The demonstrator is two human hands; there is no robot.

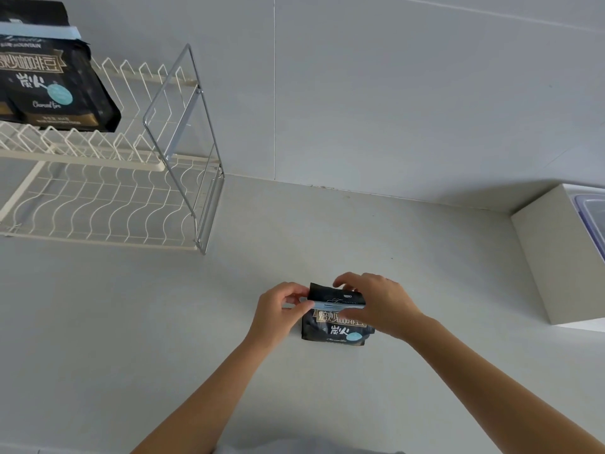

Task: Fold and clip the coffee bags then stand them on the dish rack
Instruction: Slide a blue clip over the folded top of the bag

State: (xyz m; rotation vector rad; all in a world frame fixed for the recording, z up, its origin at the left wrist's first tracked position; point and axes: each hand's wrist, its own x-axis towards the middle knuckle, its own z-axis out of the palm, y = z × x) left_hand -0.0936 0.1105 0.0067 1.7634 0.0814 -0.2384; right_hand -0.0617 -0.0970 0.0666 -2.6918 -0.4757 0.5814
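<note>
Pale surface [425, 273]: coffee bag [337, 329] is held centrally, with clip [339, 305] laid crosswise on its folded top. Clip's left end is pinched by left hand [278, 314], bag top gripped by right hand [379, 303]. Dish rack [98, 204] is set well apart up-left, nearer left hand.

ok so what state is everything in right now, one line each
counter bag: on the counter, clip across its upper part, not yet on the rack
clip: on the counter bag, can't tell if it is snapped shut
left hand: pinches the clip's left end
right hand: curled over the counter bag's top
rack bag: stands on the upper tier, blue clip across its top
dish rack: on the counter, holds one bag
</note>
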